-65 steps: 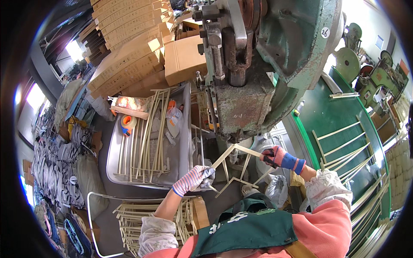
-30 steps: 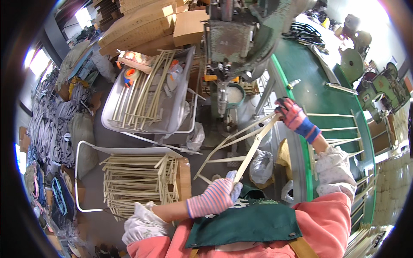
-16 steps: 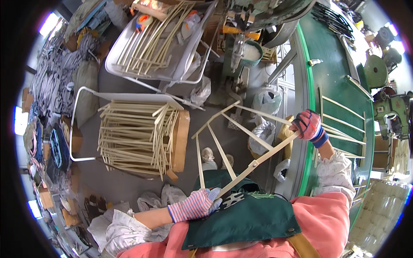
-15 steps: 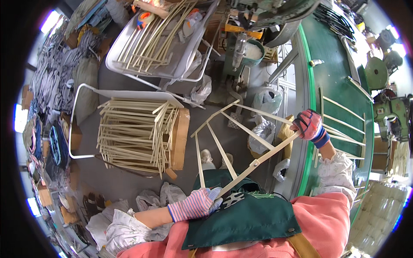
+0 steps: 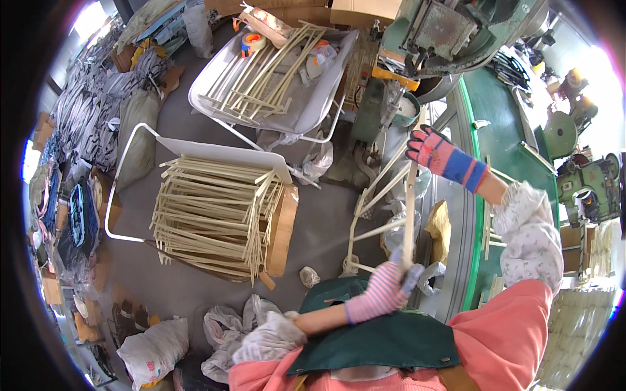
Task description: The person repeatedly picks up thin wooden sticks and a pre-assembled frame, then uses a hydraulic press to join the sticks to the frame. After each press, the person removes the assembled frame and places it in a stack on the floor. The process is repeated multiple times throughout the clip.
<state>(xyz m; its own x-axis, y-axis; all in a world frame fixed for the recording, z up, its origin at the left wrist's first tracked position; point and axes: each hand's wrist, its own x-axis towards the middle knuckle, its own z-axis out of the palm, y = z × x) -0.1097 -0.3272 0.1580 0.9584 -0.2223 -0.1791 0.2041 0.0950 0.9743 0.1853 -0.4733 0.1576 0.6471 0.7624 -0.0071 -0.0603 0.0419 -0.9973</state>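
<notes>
Workshop entry: slatted frame (image 5: 409,208) turned beside a green bench (image 5: 508,146)

Head view, the only one supplied. One pale slatted frame is held in front of the dark green apron (image 5: 385,342), right of centre. Since half a second ago it has been carried rightward across the body, and its jointed rail has been swung from a slant to nearly upright in the picture; the slats are now seen running left to the second rail. By this, the piece is judged to be in mid-turn, kept in hand and not laid down.

Left hand (image 5: 385,292), striped glove: fingers are wrapped around the rail's lower end. Right hand (image 5: 438,155), pink-and-blue glove: fingers are bent at the rail's upper end; whether it is gripped or only touched cannot be told.

Surface and room. Grey floor (image 5: 329,218), bearing a pile of similar frames (image 5: 215,215), edged by a cardboard strip (image 5: 282,231). Beyond, a white tub (image 5: 336,75), holding loose slats (image 5: 264,78) and a tape roll (image 5: 253,42). Bench side: further slats, partly hidden by the right sleeve (image 5: 531,231). At top, a worn green press (image 5: 450,29); at left, grey bundles (image 5: 91,117); lower left, a white sack (image 5: 153,348).
</notes>
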